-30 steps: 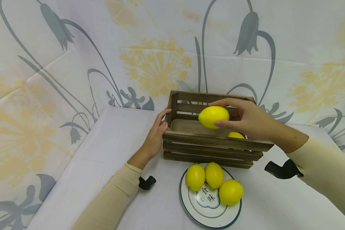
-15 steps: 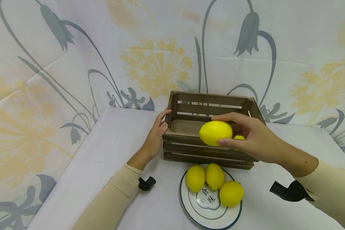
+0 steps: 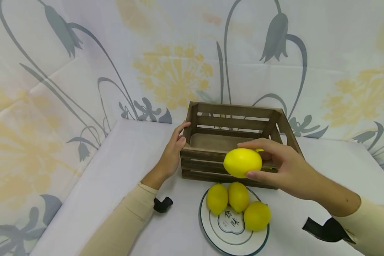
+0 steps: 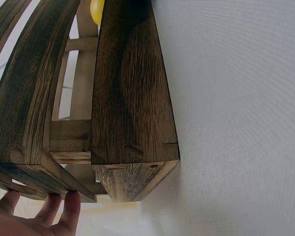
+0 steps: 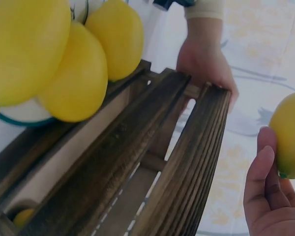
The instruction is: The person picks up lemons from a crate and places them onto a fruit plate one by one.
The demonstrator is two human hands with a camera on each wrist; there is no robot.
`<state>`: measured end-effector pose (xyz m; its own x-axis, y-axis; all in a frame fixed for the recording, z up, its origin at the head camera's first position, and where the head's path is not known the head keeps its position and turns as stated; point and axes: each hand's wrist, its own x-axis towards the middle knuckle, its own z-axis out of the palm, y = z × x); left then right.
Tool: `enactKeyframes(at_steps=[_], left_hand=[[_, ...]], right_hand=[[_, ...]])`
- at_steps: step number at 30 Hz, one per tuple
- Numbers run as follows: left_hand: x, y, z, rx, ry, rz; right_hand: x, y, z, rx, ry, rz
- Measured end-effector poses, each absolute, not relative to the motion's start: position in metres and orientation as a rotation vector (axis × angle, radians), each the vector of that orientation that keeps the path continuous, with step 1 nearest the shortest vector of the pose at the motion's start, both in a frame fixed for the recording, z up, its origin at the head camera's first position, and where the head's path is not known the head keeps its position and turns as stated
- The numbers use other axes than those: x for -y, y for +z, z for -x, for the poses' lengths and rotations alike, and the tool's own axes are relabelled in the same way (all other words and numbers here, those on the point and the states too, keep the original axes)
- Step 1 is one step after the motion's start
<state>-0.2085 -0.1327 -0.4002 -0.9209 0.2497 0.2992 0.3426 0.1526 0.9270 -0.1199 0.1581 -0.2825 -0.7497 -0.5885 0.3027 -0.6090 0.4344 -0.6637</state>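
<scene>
— Since a second ago the right hand (image 3: pixel 288 170) has carried its lemon (image 3: pixel 242 162) out from over the wooden crate (image 3: pixel 230 156) and down toward the near side; it now hangs in front of the crate's front slats, just above the plate (image 3: pixel 233 233).

— How do the fingers lie on it?

— Curled round it: the thumb runs along the lemon's lower edge and the other fingers arch over its top, so the fruit is pinched between them. The right wrist view shows the same lemon (image 5: pixel 289 135) against the thumb and palm.

— And the left hand?

— The left hand (image 3: pixel 172 154) has not shifted. It rests against the crate's left end, fingers fairly straight and laid on the corner post, thumb on the outer side. In the left wrist view only the fingertips (image 4: pixel 69 209) show beneath the crate's corner (image 4: pixel 128 123).

— What else lies around?

— Three lemons (image 3: pixel 238 204) sit together on the far half of the white plate with a dark rim and printed characters at its centre. The plate stands on the white surface (image 3: pixel 115 185), just in front of the crate. One more lemon (image 5: pixel 22 216) lies inside the crate at its right end, mostly hidden in the head view behind the held fruit. A floral cloth (image 3: pixel 83 64) hangs behind.
</scene>
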Motion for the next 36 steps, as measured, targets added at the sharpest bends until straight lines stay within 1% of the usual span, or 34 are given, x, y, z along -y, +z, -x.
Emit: enactKeyframes(at_steps=[10, 23, 36], left_hand=[[0.131, -0.4, 0.21, 2.307, -1.932, 0.62], [0.132, -0.399, 0.208, 2.299, -1.928, 0.629], [0.133, -0.4, 0.206, 2.303, -1.919, 0.623]], right_hand=[[-0.161, -0.297, 0.105, 2.571, 1.295, -1.168], [-0.165, -0.32, 0.092, 2.604, 1.347, -1.096], [-0.168, -0.348, 0.087, 2.547, 1.428, -1.048]])
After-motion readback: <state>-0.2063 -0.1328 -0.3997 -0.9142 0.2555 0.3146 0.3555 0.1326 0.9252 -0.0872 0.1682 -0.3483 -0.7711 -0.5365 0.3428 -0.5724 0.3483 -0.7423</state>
